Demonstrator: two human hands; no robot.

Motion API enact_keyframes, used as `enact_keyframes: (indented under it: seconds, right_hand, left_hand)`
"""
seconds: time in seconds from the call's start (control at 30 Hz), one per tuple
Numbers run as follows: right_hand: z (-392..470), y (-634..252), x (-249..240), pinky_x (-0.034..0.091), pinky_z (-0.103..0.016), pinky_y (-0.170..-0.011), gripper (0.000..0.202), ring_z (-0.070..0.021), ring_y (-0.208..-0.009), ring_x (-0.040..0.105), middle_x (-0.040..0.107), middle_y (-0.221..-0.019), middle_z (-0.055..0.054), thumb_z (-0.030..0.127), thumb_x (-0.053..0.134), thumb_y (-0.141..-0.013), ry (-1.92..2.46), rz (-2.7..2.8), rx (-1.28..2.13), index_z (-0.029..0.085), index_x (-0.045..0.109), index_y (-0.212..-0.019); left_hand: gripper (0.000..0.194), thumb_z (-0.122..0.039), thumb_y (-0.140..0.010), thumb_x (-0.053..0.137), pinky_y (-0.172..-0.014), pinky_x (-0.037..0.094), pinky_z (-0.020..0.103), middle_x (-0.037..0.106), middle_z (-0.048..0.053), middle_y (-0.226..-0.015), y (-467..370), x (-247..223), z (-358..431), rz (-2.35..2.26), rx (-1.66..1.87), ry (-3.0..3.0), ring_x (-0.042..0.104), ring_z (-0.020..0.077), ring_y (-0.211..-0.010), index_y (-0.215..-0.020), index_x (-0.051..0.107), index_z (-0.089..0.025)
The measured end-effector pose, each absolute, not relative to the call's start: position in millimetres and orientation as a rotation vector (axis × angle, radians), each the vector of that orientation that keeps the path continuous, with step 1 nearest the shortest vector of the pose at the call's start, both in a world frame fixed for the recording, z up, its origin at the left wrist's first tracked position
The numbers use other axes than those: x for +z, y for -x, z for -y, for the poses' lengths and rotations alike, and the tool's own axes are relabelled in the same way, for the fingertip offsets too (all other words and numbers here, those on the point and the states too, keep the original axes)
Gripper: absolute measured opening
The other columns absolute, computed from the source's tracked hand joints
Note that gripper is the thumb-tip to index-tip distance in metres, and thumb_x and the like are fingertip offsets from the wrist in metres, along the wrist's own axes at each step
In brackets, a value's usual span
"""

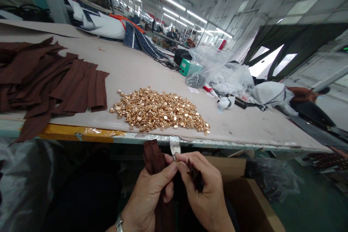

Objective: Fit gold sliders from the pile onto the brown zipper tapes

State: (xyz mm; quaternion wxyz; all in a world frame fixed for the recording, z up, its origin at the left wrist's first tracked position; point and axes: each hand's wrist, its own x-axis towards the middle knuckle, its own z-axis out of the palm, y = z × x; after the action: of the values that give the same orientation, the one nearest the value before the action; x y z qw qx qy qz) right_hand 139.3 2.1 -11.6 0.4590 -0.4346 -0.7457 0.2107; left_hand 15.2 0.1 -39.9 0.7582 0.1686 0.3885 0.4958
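My left hand [148,192] is closed around brown zipper strips [154,157], which stick up above the thumb and hang down below the palm. Its thumb and forefinger pinch close to a small metal holder [175,146] at the table's front edge. Fingertips of my right hand [206,188] meet the left ones there, also pinching. Dark brown strip ends [196,175] poke out of the right hand between thumb and fingers. Whatever lies right between the fingertips is hidden. Just beyond, on the table, is a heap of small gold metal zipper sliders [160,110].
More brown zipper strips [73,87] are piled at the left, partly over the table edge [92,132]. Clear plastic bags [223,72] and a green box [185,67] stand at the back right. A cardboard box [252,203] sits below, at the right. People are far behind.
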Motion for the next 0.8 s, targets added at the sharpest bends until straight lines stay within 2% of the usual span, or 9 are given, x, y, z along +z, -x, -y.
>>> enact_keyframes:
  seconds: [0.1, 0.27, 0.4, 0.47, 0.53, 0.63, 0.8]
  right_hand:
    - [-5.2, -134.7, -10.6, 0.050, -0.024, -0.067, 0.021, -0.0145, -0.076, 0.063, 0.064, -0.086, -0.004, 0.009, 0.054, -0.086, 1.190, 1.794, 0.547, 0.018, 0.066, -0.102]
    - [-10.8, -130.8, -2.9, 0.050, -0.021, -0.069, 0.015, -0.0134, -0.076, 0.065, 0.069, -0.087, -0.001, 0.018, 0.058, -0.086, 1.281, 1.675, 0.638, 0.021, 0.066, -0.098]
    - [-3.2, -132.8, 7.6, 0.046, -0.019, -0.054, 0.008, -0.0115, -0.057, 0.060, 0.067, -0.066, 0.002, 0.025, 0.063, -0.083, 1.280, 1.631, 0.861, 0.018, 0.067, -0.082]
    - [3.2, -133.4, 11.0, 0.046, -0.020, -0.056, 0.008, -0.0125, -0.058, 0.060, 0.068, -0.066, 0.001, 0.025, 0.067, -0.078, 1.288, 1.683, 0.931, 0.017, 0.069, -0.076]
    - [8.4, -132.9, 11.4, 0.045, -0.021, -0.059, 0.007, -0.0136, -0.062, 0.061, 0.069, -0.070, 0.000, 0.022, 0.072, -0.073, 1.300, 1.730, 0.902, 0.017, 0.071, -0.077]
    - [11.6, -130.3, 8.7, 0.043, -0.021, -0.058, 0.006, -0.0130, -0.061, 0.059, 0.067, -0.067, 0.000, 0.020, 0.073, -0.071, 1.296, 1.765, 0.864, 0.016, 0.070, -0.074]
    - [11.5, -127.7, 5.2, 0.040, -0.020, -0.054, 0.013, -0.0106, -0.055, 0.054, 0.061, -0.060, 0.001, 0.019, 0.068, -0.075, 1.237, 1.753, 0.941, 0.015, 0.065, -0.064]
  left_hand:
    - [0.021, -0.033, -0.074, 0.070, -0.041, 0.022, 0.019, 0.043, -0.009, -0.038, -14.1, -37.2, -0.4, -0.862, 1.092, -0.391, 0.031, 0.0060, -0.039, -0.084, 0.060, -0.017]
    - [0.026, -0.024, -0.062, 0.078, -0.040, 0.026, 0.017, 0.051, -0.008, -0.051, -11.2, -29.6, 2.2, -0.894, 1.114, -0.427, 0.035, 0.0045, -0.042, -0.082, 0.063, -0.016]
    - [0.026, -0.024, -0.060, 0.079, -0.052, 0.043, 0.020, 0.064, -0.001, -0.065, -10.2, -32.0, 5.3, -0.861, 1.086, -0.563, 0.054, 0.0104, -0.055, -0.080, 0.065, -0.015]
    - [0.025, -0.021, -0.059, 0.079, -0.063, 0.050, 0.026, 0.069, 0.001, -0.071, -10.0, -35.0, 7.4, -0.859, 1.107, -0.681, 0.061, 0.0165, -0.066, -0.080, 0.066, -0.016]
    - [0.024, -0.012, -0.058, 0.076, -0.066, 0.051, 0.026, 0.070, 0.000, -0.073, -9.5, -37.9, 9.8, -0.883, 1.154, -0.809, 0.063, 0.0187, -0.071, -0.080, 0.067, -0.018]
    - [0.026, -0.003, -0.056, 0.072, -0.065, 0.051, 0.025, 0.069, -0.002, -0.072, -8.6, -40.9, 13.5, -0.928, 1.177, -0.910, 0.063, 0.0185, -0.071, -0.076, 0.068, -0.018]
    - [0.026, 0.000, -0.055, 0.072, -0.062, 0.052, 0.025, 0.070, -0.001, -0.071, -8.8, -37.2, 15.7, -0.874, 1.106, -0.874, 0.063, 0.0184, -0.068, -0.074, 0.068, -0.018]
